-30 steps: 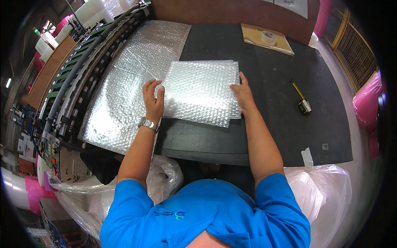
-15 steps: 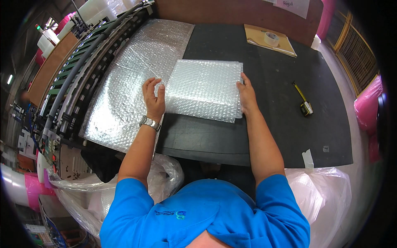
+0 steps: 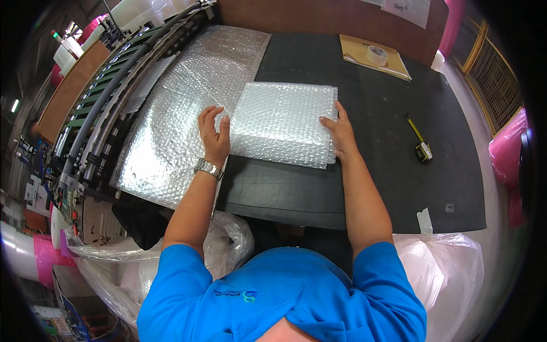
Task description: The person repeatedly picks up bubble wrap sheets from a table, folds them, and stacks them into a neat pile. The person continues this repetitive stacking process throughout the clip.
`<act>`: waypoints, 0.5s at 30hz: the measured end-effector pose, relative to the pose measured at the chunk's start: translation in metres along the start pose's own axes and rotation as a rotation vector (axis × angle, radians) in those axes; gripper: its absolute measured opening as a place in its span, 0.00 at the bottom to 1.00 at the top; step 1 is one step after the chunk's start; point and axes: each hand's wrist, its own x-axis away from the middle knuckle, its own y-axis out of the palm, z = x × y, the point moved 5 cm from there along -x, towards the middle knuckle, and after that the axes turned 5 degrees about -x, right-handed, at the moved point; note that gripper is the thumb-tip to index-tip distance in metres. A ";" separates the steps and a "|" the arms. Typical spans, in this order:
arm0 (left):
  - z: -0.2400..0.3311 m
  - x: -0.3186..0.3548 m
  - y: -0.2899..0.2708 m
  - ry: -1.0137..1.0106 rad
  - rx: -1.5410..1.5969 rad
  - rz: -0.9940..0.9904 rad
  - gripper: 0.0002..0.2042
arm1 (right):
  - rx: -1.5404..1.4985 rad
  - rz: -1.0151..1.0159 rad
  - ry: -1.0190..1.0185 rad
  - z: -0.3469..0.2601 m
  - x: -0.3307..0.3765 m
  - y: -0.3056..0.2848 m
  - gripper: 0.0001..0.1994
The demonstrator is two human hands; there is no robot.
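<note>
A stack of folded bubble wrap sheets (image 3: 285, 122) lies on the black table (image 3: 376, 171). My left hand (image 3: 213, 135) presses against the stack's left edge, fingers spread, a metal watch on the wrist. My right hand (image 3: 341, 132) rests against the stack's right edge with the fingers on its side. To the left of the stack a wide sheet of silvery bubble wrap (image 3: 182, 114) runs from the machine over the table's left part.
A yellow tape measure (image 3: 420, 142) lies right of the stack. A tape roll (image 3: 376, 55) sits on a cardboard piece (image 3: 376, 60) at the back. A roller machine (image 3: 97, 108) stands left. Clear plastic bags (image 3: 444, 273) hang at the table's front; pink rolls (image 3: 507, 154) at right.
The stack has slid slightly away from me and been squared between both hands. My left fingers have lifted and spread at its left edge.
</note>
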 end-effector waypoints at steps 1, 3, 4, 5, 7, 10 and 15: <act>-0.001 0.000 0.000 0.001 0.006 0.001 0.12 | -0.002 -0.004 -0.006 0.002 -0.002 -0.002 0.33; -0.002 0.000 0.000 0.003 0.017 0.004 0.13 | 0.012 0.002 -0.030 0.003 -0.004 -0.005 0.34; 0.002 0.000 -0.003 0.072 -0.071 0.055 0.13 | 0.027 0.013 -0.048 0.003 -0.005 -0.006 0.34; 0.006 0.001 -0.006 0.141 -0.158 0.105 0.14 | 0.042 0.025 -0.067 0.003 -0.006 -0.007 0.34; 0.018 0.001 -0.013 0.277 -0.302 0.206 0.17 | 0.027 0.025 -0.055 0.005 -0.007 -0.008 0.34; 0.019 -0.008 -0.029 0.372 -0.429 0.347 0.21 | 0.032 0.027 -0.027 0.004 -0.005 -0.008 0.34; -0.059 -0.010 -0.003 -0.220 -0.771 -0.335 0.29 | 0.035 0.010 -0.016 0.002 -0.001 -0.001 0.34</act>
